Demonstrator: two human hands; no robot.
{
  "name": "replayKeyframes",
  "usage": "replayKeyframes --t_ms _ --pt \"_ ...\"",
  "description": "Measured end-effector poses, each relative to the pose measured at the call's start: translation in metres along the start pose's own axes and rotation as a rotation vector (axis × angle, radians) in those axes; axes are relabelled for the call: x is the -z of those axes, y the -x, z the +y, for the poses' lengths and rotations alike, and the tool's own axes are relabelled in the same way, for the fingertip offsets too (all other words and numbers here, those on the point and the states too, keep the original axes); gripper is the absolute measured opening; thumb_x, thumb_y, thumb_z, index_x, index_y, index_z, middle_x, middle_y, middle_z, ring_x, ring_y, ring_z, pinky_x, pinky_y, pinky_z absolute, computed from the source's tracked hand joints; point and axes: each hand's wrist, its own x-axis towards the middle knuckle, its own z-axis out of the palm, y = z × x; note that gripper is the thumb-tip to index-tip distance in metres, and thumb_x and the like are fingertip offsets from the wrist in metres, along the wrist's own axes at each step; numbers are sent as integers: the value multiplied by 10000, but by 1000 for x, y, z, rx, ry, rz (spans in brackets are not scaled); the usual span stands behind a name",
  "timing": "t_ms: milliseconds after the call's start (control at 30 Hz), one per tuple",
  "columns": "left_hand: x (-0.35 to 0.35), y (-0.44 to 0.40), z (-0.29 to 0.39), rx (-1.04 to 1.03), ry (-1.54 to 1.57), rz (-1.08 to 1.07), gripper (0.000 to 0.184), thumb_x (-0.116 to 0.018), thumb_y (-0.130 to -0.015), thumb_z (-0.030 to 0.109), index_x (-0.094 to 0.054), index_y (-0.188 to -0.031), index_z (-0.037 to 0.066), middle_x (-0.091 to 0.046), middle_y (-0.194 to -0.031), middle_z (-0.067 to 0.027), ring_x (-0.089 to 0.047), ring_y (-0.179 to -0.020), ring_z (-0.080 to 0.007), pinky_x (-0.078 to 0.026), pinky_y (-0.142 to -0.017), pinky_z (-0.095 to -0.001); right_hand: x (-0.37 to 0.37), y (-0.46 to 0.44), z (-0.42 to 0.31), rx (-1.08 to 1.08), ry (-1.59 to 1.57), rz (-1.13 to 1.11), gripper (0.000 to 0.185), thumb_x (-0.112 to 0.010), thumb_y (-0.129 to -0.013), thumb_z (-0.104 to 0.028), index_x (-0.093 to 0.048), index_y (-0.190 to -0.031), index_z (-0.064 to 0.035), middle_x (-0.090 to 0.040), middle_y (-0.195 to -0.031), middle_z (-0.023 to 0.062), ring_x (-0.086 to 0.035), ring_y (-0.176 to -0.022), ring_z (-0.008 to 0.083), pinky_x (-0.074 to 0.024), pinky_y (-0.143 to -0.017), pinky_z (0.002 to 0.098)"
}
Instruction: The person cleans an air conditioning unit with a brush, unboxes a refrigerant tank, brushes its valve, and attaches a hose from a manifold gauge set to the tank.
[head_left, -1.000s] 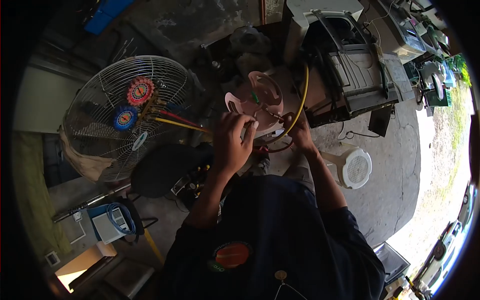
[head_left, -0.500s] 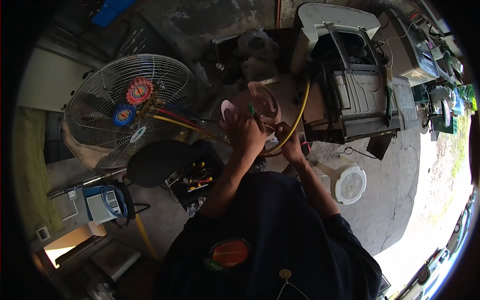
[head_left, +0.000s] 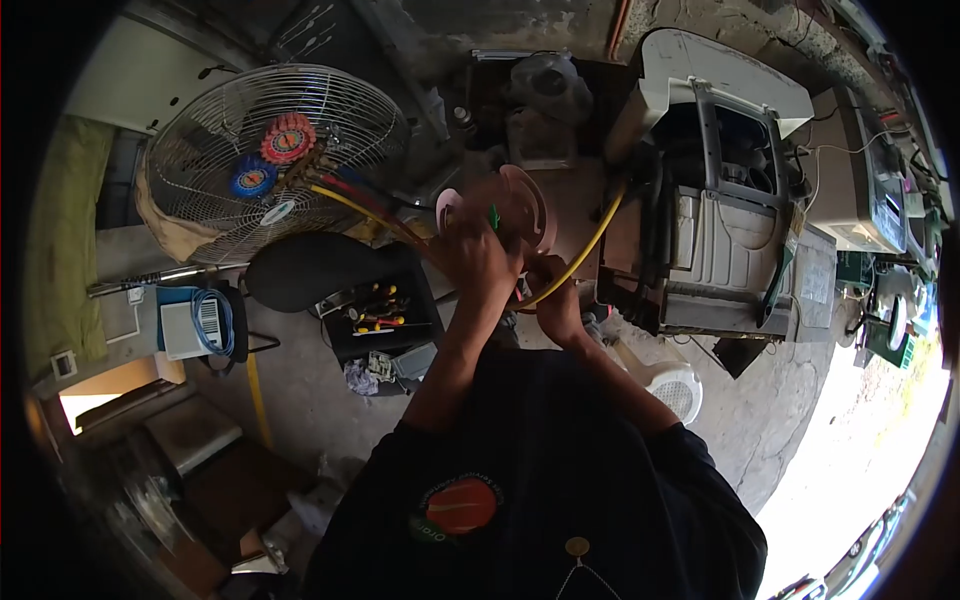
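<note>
A pinkish-brown round piece with curved rims lies just beyond my hands. My left hand is closed at its near edge, and a small green piece sticks up by the fingers. Close beside it, my right hand is curled with the fingers bent toward the left. What either hand grips is hidden in shadow. A yellow hose arcs from the upper right down across my right hand. Whether that hand holds the hose I cannot tell.
At the left, a red gauge and a blue gauge rest on a large fan. A black toolbox stands below it. On the right are a grey-white machine and a white plastic stool.
My view has shifted, so the fan sits higher and the stool is more covered by my right arm. My right hand has drawn nearer to my left.
</note>
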Motion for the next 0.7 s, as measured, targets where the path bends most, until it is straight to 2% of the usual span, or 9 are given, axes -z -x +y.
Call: replayKeyframes --t_ms 100,167,233,400,500,567,600,667,700 --pt "10 -6 6 1 -23 -16 329 -798 -739 301 -714 -944 58 -688 -971 -157 -611 -1098 -392 -322 -1044 -675 3 -2 -3 -41 49 32 157 -580 -1003 -22 -579 -1161 -15 -671 -1032 102 -659 -907 156 -538 -777 324" --pt "3 -6 2 100 26 -147 360 -802 -731 315 -710 -964 55 -688 -1000 -152 -581 -1172 -395 -256 -1109 -697 6 -2 -2 -57 79 28 164 -600 -1010 -65 -587 -1166 -16 -691 -1024 86 -677 -843 133 -558 -716 303" --pt "4 -8 4 167 11 -229 344 -788 -747 304 -709 -976 59 -693 -1013 -146 -567 -1215 -396 -203 -1153 -710 6 -4 -10 -267 52 -1 158 -630 -989 -75 -599 -1135 -24 -697 -983 86 -685 -855 154 -559 -724 319" --pt "3 -1 4 174 -11 -282 282 -788 -753 279 -723 -939 77 -710 -1048 -147 -574 -1226 -401 -144 -1189 -721 5 -7 21 -118 103 -22 120 -646 -972 -49 -595 -1077 -19 -682 -903 79 -667 -792 150 -538 -675 320" --pt "-4 0 3 75 -55 -128 304 -816 -722 329 -724 -850 69 -726 -998 -146 -658 -1077 -376 -200 -1156 -717 7 -8 29 -96 97 2 99 -653 -971 -25 -580 -1036 -7 -657 -846 66 -632 -737 125 -511 -622 303" --pt "-4 -6 0 240 -5 -384 296 -802 -739 359 -724 -787 77 -728 -850 -125 -708 -885 -339 -293 -1078 -696 7 -9 25 -111 91 24 98 -661 -968 -28 -583 -1024 -8 -648 -833 65 -625 -723 131 -506 -617 304" --pt "-7 -5 -2 244 -8 -378 296 -802 -739 359 -724 -787 77 -728 -850 -125 -708 -885 -339 -293 -1078 -696 11 -9 23 -26 141 74 91 -661 -966 -28 -586 -1016 -10 -640 -826 66 -615 -719 136 -501 -623 309" --pt "-17 4 -5 134 35 -118 271 -767 -776 362 -728 -773 94 -700 -709 -106 -708 -764 -317 -365 -1008 -630 15 -9 23 56 192 128 85 -660 -965 -29 -589 -1008 -12 -632 -820 67 -605 -715 140 -496 -629 313" --pt "-15 4 -5 131 37 -119 271 -767 -776 362 -728 -773 94 -700 -709 -106 -708 -764 -317 -365 -1008 -630 18 -11 20 71 235 153 77 -655 -964 -27 -590 -1005 -14 -628 -821 70 -602 -728 145 -494 -644 319"
